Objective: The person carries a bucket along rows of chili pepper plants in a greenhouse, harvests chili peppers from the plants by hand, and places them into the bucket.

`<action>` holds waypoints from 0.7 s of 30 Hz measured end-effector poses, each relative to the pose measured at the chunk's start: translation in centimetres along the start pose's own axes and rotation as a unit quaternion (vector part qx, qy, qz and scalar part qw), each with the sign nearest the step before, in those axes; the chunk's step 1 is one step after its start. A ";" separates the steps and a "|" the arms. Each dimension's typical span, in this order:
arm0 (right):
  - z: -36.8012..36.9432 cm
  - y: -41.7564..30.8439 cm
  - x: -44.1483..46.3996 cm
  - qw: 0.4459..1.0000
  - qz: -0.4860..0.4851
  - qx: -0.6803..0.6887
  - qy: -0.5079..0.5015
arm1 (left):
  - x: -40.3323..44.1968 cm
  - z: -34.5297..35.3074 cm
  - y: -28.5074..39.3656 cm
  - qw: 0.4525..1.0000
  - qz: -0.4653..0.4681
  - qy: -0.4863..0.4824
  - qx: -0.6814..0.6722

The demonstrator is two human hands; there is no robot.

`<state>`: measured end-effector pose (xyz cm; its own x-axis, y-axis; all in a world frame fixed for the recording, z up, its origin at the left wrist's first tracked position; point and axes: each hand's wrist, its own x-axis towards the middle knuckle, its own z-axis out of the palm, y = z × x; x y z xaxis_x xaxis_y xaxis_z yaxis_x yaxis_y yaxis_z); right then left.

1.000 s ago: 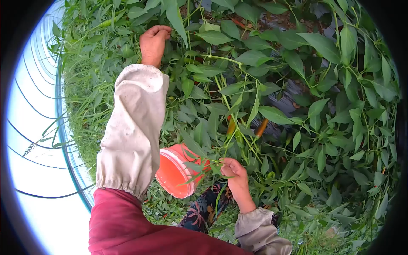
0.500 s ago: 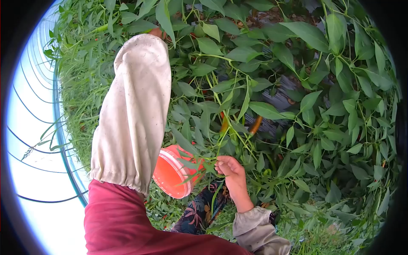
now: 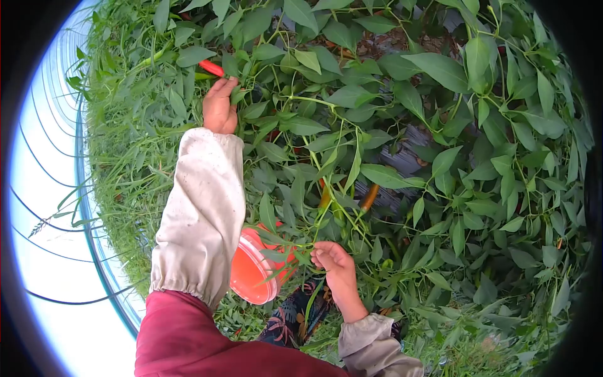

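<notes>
A red pepper [image 3: 211, 68] shows among the leaves at the upper left, its lower end at the fingertips of my left hand [image 3: 220, 108], which are closed on it. Lower down, my right hand [image 3: 341, 276] pinches a thin leafy pepper branch [image 3: 317, 235] between thumb and fingers. Between my two arms is an open red bucket [image 3: 252, 270], tilted, with leaves hanging across its side. An orange-brown pepper [image 3: 370, 197] and another partly coloured one [image 3: 325, 198] hang on the plants above my right hand.
Dense pepper plants [image 3: 490, 207] fill the middle and right. Tall grass [image 3: 125, 169] runs along the left, beside a pale curved wall with dark hoops [image 3: 56, 251]. Dark plastic sheeting [image 3: 408, 151] shows between the stems. My patterned trouser leg [image 3: 289, 317] is below the bucket.
My left hand went up behind leaves and has come back down into view, now at a red pepper. My right hand has shifted slightly, still pinching the branch. The view has moved a little.
</notes>
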<state>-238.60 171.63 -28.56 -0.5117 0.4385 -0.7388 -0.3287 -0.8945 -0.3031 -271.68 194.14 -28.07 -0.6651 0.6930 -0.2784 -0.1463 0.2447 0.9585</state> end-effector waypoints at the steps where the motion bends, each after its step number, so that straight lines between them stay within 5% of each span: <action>1: 0.0 0.0 0.0 1.000 0.006 -0.005 0.000 | -0.7 -0.4 -0.1 1.000 0.004 -0.006 -0.018; 6: 0.2 0.4 -0.1 1.000 0.009 0.002 -0.005 | -3.5 -1.2 0.3 0.997 0.002 0.003 -0.075; 8: 0.4 0.0 -0.2 1.000 0.005 -0.006 0.000 | -5.2 -2.7 0.4 0.992 0.052 -0.063 -0.099; 11: -0.1 0.9 0.1 0.999 -0.003 -0.045 -0.006 | -10.0 -5.3 0.7 0.979 0.093 -0.049 0.176; 14: 0.5 0.4 -0.4 0.991 -0.091 -0.092 0.015 | -16.2 -4.5 3.6 0.850 0.226 -0.181 0.439; 17: 1.4 -2.6 -1.7 0.811 -0.350 -0.447 0.142 | -20.8 -2.2 4.9 0.729 0.183 -0.410 0.517; 18: 1.6 -3.3 -2.0 0.808 -0.353 -0.450 0.140 | -21.9 -1.4 5.1 0.659 0.196 -0.483 0.542; 19: 1.9 -4.1 -2.3 0.769 -0.397 -0.487 0.117 | -22.8 -0.9 4.9 0.660 0.199 -0.481 0.541; 21: 2.1 -5.0 -2.7 0.724 -0.404 -0.558 0.027 | -24.0 0.0 4.6 0.555 0.058 -0.613 0.560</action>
<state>-237.27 175.07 -23.80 -0.4687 0.8812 -0.0613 0.3584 0.1263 -0.9250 -256.40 178.62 -16.96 0.4751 0.5214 -0.7088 0.8485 -0.0582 0.5260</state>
